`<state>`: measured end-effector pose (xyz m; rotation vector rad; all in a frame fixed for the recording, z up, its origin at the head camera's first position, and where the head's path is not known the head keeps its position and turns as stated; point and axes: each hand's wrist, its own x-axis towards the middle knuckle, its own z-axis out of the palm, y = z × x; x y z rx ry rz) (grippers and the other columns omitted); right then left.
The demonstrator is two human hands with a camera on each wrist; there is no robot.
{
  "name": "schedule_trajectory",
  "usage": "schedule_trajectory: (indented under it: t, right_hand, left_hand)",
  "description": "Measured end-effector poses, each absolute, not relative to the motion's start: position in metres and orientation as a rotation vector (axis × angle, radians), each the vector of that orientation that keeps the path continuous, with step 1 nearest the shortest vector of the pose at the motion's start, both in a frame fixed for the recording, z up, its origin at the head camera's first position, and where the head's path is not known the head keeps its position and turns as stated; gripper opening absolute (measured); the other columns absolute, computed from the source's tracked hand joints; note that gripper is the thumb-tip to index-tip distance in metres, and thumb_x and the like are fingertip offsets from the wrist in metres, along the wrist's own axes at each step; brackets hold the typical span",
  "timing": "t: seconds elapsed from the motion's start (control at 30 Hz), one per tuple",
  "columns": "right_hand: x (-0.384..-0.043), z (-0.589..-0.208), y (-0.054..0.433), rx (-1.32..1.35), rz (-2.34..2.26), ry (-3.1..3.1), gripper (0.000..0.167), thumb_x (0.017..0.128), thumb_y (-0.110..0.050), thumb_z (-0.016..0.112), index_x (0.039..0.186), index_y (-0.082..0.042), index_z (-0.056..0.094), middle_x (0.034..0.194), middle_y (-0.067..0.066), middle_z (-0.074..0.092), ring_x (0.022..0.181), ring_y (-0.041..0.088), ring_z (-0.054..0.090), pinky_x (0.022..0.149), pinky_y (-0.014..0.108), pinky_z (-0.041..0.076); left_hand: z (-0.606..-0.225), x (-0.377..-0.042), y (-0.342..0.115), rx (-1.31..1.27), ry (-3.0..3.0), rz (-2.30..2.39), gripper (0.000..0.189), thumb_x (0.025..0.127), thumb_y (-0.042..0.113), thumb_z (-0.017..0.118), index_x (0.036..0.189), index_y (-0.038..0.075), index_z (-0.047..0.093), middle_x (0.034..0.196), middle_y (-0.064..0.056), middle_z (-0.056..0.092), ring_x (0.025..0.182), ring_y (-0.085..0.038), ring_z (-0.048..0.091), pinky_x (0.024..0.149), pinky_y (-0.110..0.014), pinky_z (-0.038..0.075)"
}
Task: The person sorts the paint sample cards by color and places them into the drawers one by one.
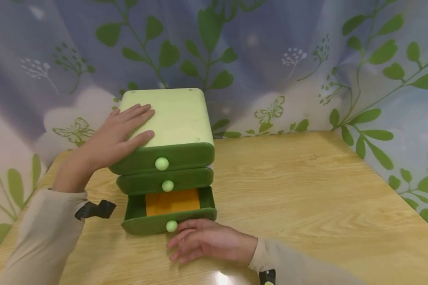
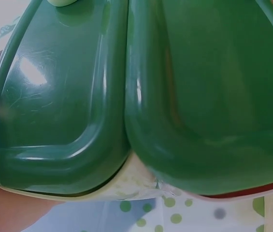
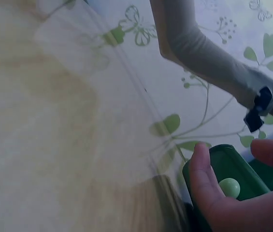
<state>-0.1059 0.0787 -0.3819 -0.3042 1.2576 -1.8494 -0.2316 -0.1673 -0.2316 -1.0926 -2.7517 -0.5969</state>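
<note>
A small drawer cabinet with a pale yellow-green top (image 1: 174, 114) and dark green drawer fronts stands on the table. My left hand (image 1: 110, 138) rests flat on its top, at the left side, fingers spread. The bottom drawer (image 1: 139, 226) is pulled out, and a flat orange piece (image 1: 172, 202) lies inside; its kind cannot be told. Beside that drawer's round light green knob (image 1: 172, 226) is my right hand (image 1: 214, 239), its fingers loosely bent and not wrapped round the knob. Whether a fingertip touches the drawer front is unclear. In the left wrist view, green drawer fronts (image 2: 54, 96) fill most of the picture.
The middle drawer (image 1: 192, 178) sticks out slightly beyond the cabinet body. A wood-grain table (image 1: 306, 190) extends to the right of the cabinet. Behind it hangs a curtain (image 1: 256, 71) printed with leaves and butterflies.
</note>
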Motion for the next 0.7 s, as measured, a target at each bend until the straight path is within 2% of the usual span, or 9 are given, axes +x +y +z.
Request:
schedule_trajectory:
  t: [0.27, 0.7]
  right_hand:
    - [-0.136, -0.385, 0.081, -0.219, -1.913, 1.35, 0.043, 0.097, -0.004, 0.049, 0.135, 0.011, 0.036, 0.126, 0.026, 0.058, 0.102, 0.025, 0.066, 0.095, 0.042, 0.049]
    - [-0.156, -0.388, 0.086, -0.248, -1.887, 1.394, 0.045, 0.099, -0.005, 0.045, 0.137, 0.014, 0.032, 0.129, 0.029, 0.055, 0.099, 0.022, 0.066, 0.095, 0.042, 0.049]
  left_hand:
    - [-0.234, -0.233, -0.157, -1.086, -2.75, -0.59, 0.064, 0.102, 0.046, 0.039, 0.153, 0.009, 0.027, 0.159, -0.01, 0.02, 0.147, -0.03, 0.011, 0.115, -0.056, -0.001]
    - [-0.226, -0.242, -0.151, -1.102, -2.783, -0.614, 0.063, 0.102, 0.044, 0.04, 0.152, 0.007, 0.029, 0.158, -0.013, 0.022, 0.147, -0.032, 0.011, 0.115, -0.056, -0.002]
